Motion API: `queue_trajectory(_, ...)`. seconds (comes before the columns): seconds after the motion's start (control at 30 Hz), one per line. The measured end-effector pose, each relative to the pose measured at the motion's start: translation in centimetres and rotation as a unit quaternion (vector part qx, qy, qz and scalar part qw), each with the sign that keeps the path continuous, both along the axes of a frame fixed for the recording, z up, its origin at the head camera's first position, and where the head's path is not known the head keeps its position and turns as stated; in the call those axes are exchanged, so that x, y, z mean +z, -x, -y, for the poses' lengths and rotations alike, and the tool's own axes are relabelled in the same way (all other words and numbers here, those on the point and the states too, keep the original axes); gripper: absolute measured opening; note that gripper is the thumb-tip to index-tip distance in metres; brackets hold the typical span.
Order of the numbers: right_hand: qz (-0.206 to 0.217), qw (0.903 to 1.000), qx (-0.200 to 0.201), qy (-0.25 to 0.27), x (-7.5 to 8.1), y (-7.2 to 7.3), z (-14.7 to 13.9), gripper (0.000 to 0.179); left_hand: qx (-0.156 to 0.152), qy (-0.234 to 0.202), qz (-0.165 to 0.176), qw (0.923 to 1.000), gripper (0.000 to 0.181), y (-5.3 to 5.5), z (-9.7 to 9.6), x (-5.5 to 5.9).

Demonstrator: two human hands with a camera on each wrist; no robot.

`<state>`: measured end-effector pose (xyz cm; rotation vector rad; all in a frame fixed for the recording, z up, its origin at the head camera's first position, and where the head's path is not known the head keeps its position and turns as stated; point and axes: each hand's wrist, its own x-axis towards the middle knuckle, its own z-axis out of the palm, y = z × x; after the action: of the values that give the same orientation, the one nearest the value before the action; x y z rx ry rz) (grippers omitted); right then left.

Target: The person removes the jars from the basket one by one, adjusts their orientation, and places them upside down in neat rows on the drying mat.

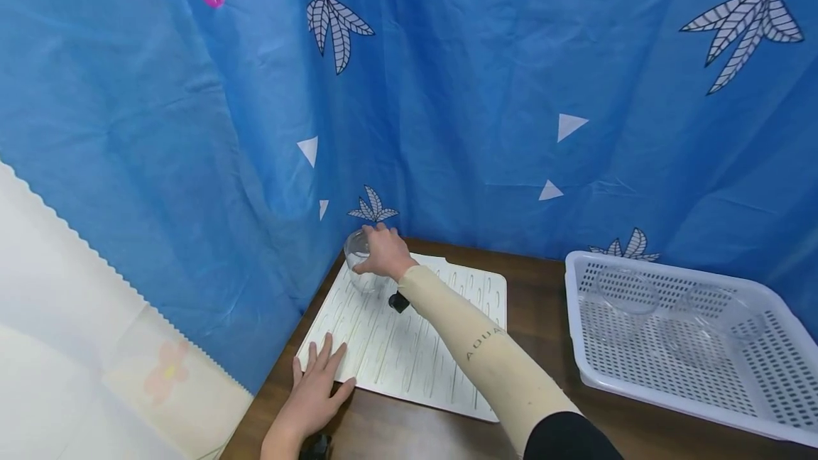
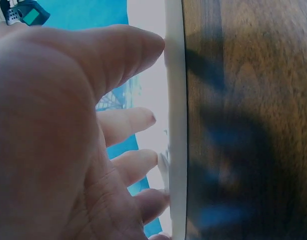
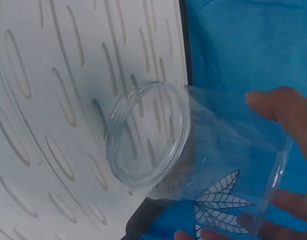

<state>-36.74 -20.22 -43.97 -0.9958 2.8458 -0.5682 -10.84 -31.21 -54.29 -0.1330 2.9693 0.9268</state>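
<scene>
My right hand [image 1: 386,253] grips a clear round jar [image 1: 356,247] near its upper rim, at the far left corner of a white ridged drying mat [image 1: 409,360]. In the right wrist view, the thumb lies on one side of the see-through jar [image 3: 221,142] and the fingers on the other, with its thick round base close over the mat. My left hand [image 1: 309,397] rests with spread fingers on the near left corner of the mat. From the left wrist, the thumb and fingertips reach the mat's pale edge [image 2: 176,125].
To the right, a white perforated plastic basket [image 1: 578,346] holds clear round containers [image 1: 626,289]. Everything stands on a brown wooden table [image 1: 396,431], with a blue patterned curtain [image 1: 460,126] behind it and along the left. A small black wrist device [image 1: 399,302] shows beside my right wrist.
</scene>
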Motion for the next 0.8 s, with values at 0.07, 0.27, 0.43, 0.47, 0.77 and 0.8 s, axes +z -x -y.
queue_trajectory(0.07,0.001,1.0,-0.003,-0.003,-0.1,0.1,0.1,0.1,-0.001,0.0,-0.003,1.0,0.071,0.1,0.0,0.0)
queue_trajectory(0.27,0.018,0.9997,-0.018,0.004,-1.0,0.2,0.2,0.104,-0.005,-0.004,-0.003,1.0,0.072,0.2,-0.3,0.1)
queue_trajectory(0.43,0.018,0.9996,-0.02,0.01,-1.2,0.1,0.3,0.105,-0.003,-0.017,-0.007,0.9998,0.072,0.3,-0.4,0.2)
queue_trajectory(0.47,0.018,0.9996,-0.019,0.009,-1.2,0.1,0.4,0.106,-0.002,-0.018,-0.007,0.9998,0.072,0.3,-0.3,0.2)
queue_trajectory(0.77,0.0,0.9993,-0.031,-0.019,-0.4,-0.1,0.3,0.129,-0.002,-0.009,0.001,1.0,0.073,0.4,0.3,-0.2)
queue_trajectory(0.8,-0.003,0.9994,-0.031,-0.014,-0.3,-0.1,0.0,0.129,-0.002,-0.007,0.0,1.0,0.073,0.4,0.3,-0.3)
